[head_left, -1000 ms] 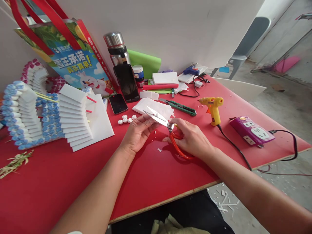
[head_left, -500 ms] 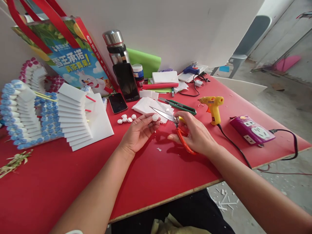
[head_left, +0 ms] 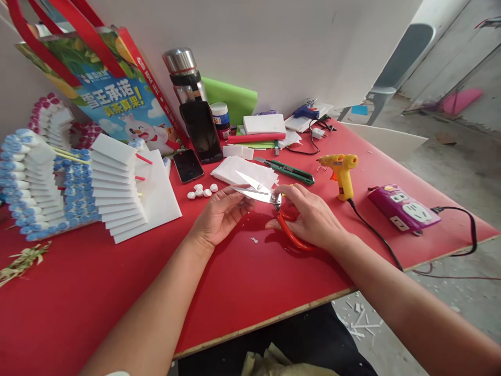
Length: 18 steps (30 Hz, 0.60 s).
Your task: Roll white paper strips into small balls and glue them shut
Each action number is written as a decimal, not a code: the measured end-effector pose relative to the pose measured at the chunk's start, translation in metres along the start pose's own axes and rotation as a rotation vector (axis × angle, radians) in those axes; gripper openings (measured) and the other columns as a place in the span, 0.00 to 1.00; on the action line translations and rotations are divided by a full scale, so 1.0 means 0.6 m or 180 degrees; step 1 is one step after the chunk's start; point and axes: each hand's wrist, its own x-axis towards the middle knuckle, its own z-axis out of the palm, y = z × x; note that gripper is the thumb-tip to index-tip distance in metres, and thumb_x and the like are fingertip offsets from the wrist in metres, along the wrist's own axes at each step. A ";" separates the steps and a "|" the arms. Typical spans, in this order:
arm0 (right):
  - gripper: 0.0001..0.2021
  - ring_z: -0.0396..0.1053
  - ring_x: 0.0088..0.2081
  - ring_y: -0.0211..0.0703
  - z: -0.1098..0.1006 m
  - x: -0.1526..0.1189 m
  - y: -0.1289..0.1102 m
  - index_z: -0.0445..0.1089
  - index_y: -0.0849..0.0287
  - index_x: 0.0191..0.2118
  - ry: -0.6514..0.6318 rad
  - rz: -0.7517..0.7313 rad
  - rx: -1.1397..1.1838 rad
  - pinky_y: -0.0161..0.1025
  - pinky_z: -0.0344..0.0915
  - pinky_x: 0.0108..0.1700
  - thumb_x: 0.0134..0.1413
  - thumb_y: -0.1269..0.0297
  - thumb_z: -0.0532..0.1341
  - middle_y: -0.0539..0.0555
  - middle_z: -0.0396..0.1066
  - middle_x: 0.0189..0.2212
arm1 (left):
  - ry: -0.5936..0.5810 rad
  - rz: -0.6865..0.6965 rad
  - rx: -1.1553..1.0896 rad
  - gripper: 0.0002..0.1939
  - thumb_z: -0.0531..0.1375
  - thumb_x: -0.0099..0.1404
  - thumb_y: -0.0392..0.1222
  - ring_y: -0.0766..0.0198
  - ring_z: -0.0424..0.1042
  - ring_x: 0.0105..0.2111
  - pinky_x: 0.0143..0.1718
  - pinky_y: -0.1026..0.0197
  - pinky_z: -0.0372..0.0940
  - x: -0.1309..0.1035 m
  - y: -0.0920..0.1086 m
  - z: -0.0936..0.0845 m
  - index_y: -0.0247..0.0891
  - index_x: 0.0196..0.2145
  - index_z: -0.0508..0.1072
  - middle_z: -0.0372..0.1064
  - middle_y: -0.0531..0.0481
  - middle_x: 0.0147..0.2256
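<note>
Over a red table (head_left: 242, 292), right hand (head_left: 313, 216) grips red-handled scissors (head_left: 269, 197), blades parted | left hand (head_left: 215, 214), fingers curled at the blades, any hold hidden | white balls (head_left: 199, 193), left | white sheets (head_left: 229, 169) beyond | steel bottle (head_left: 180, 61), far side

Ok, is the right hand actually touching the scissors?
Touching. The head view shows the right hand gripping the scissors by the handles, with part of the red loop visible beside the fingers.
</note>
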 end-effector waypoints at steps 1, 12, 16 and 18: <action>0.25 0.67 0.34 0.46 0.000 0.000 0.000 0.65 0.56 0.49 0.0001 0.0007 -0.0008 0.40 0.64 0.37 0.56 0.43 0.65 0.54 0.67 0.34 | -0.0008 0.0001 0.0014 0.08 0.69 0.58 0.35 0.65 0.76 0.32 0.38 0.64 0.72 0.000 0.000 -0.001 0.32 0.37 0.81 0.77 0.46 0.31; 0.24 0.67 0.33 0.44 -0.003 -0.002 -0.002 0.67 0.56 0.49 -0.0106 0.0118 0.0079 0.38 0.63 0.37 0.57 0.43 0.64 0.55 0.71 0.35 | 0.0057 0.0020 0.0128 0.07 0.71 0.57 0.38 0.64 0.76 0.31 0.37 0.63 0.71 0.000 0.003 0.000 0.34 0.34 0.81 0.76 0.47 0.30; 0.23 0.67 0.31 0.43 -0.002 -0.003 0.000 0.67 0.56 0.48 -0.0101 0.0094 0.0105 0.37 0.62 0.35 0.57 0.44 0.65 0.53 0.70 0.33 | 0.0060 0.0014 0.0162 0.07 0.71 0.56 0.38 0.65 0.75 0.31 0.36 0.64 0.71 -0.001 0.004 -0.001 0.34 0.33 0.80 0.76 0.48 0.30; 0.23 0.68 0.32 0.43 -0.001 -0.004 0.001 0.67 0.57 0.49 -0.0115 0.0094 0.0072 0.37 0.63 0.35 0.57 0.44 0.65 0.54 0.72 0.34 | 0.0053 0.0018 0.0173 0.07 0.71 0.56 0.38 0.65 0.75 0.31 0.36 0.64 0.71 0.000 0.003 -0.002 0.34 0.33 0.80 0.76 0.48 0.30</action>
